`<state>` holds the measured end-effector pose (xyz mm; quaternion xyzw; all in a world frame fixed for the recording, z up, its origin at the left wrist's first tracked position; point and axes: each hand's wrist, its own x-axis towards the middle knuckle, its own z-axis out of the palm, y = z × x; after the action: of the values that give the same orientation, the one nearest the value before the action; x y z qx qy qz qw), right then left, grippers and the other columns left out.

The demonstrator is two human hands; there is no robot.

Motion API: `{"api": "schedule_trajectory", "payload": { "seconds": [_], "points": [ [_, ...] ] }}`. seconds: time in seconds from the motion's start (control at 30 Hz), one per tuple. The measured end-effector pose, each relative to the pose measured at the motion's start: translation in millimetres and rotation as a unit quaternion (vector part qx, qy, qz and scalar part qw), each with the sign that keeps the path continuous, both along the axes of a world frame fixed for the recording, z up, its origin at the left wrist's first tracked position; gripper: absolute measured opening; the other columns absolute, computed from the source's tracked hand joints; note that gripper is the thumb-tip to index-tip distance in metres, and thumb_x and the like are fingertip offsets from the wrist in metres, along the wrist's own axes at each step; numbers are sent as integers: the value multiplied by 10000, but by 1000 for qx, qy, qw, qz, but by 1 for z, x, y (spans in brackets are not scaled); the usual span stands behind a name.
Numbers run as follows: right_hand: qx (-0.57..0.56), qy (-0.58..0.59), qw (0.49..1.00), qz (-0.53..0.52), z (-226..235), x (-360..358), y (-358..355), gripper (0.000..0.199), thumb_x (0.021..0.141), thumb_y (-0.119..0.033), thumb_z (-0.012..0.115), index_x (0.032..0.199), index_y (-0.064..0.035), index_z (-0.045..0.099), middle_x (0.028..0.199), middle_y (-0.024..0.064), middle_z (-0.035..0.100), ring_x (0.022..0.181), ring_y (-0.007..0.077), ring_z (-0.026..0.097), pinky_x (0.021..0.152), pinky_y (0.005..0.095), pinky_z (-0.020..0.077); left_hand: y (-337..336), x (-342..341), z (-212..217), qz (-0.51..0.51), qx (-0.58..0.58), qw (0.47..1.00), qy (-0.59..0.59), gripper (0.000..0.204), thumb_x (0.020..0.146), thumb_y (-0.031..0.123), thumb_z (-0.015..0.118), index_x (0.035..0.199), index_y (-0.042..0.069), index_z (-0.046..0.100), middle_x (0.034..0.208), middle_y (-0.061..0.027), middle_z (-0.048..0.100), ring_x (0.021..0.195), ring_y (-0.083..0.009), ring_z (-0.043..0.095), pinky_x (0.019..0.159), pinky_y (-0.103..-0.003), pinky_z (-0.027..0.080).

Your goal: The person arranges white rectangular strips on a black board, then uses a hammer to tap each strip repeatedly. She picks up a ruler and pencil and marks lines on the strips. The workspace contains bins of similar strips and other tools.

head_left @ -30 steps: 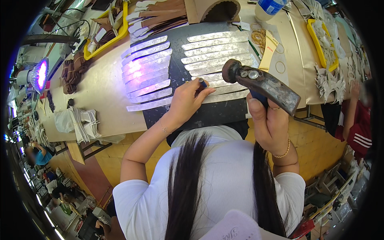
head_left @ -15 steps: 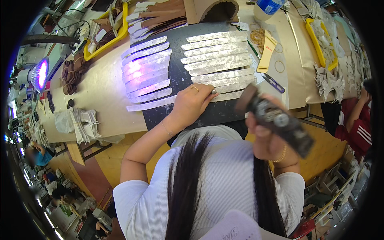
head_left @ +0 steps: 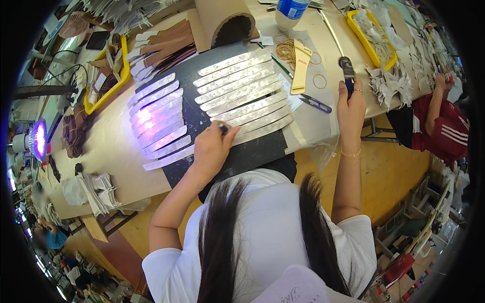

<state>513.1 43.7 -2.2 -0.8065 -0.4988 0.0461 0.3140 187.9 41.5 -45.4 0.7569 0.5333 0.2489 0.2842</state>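
Note:
My left hand (head_left: 212,150) pinches a short dark metal punch (head_left: 223,128), its end showing between thumb and fingers. The hand rests at the lower left of the right column of silvery, mottled strips (head_left: 242,83). A second column of strips (head_left: 159,123), lit purple, lies to the left. Both columns lie on a black board (head_left: 189,101). My right hand (head_left: 351,111), held out to the right of the board, is closed round a hammer (head_left: 346,65) with a dark head and a dark blue handle.
Right of the board lie a cream flat tool (head_left: 300,68), thread snips (head_left: 316,103) and rubber bands (head_left: 286,50). A bottle (head_left: 290,12) stands behind. Yellow trays (head_left: 124,60) flank the table. A purple lamp (head_left: 39,140) shines from the left. Another person's red sleeve (head_left: 444,126) is at right.
The view has turned, so the board looks more tilted. My right hand and the hammer have moved from close in front of me out to the right. My left hand stays on the strips.

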Motion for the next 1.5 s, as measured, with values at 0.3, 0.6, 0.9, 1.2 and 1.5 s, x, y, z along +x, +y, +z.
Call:
{"api": "schedule_trajectory", "payload": {
  "seconds": [0.3,0.6,0.9,1.2,1.5],
  "points": [
    [-34,-174,984,-19,-81,77,1,353,890,-109,652,1234,-33,628,1058,164,620,1000,338,614,874,411,492,10,-1,23,60,-124,981,-135,270,891,214,766,846,-2,612,684,-80,669,585,-132,643,543,-269,489],
    [-143,442,823,327,-7,-37,-4,208,940,-168,681,1096,-32,675,979,12,641,799,80,597,717,228,486,17,58,50,-131,-160,977,-46,256,837,210,809,926,-1,695,664,-84,651,572,-124,603,557,-271,473],
    [-97,473,870,101,-14,19,-11,284,972,-312,639,928,-31,645,746,53,651,583,91,583,536,237,458,76,84,57,-175,-30,984,-7,115,895,128,712,970,46,737,897,-94,710,759,-209,652,685,-306,508],
    [-166,-34,979,116,-54,21,42,265,867,-300,717,906,-45,656,795,143,715,727,331,707,620,436,550,134,127,43,-216,158,961,70,119,843,109,739,914,16,717,892,-124,667,808,-291,669,722,-386,518],
    [-62,-46,994,81,-58,13,41,273,803,-258,775,956,-62,663,921,109,650,806,299,679,678,411,546,107,178,9,-238,189,913,273,271,812,287,754,923,40,733,995,-163,654,980,-301,591,812,-432,423]
  ]
}}
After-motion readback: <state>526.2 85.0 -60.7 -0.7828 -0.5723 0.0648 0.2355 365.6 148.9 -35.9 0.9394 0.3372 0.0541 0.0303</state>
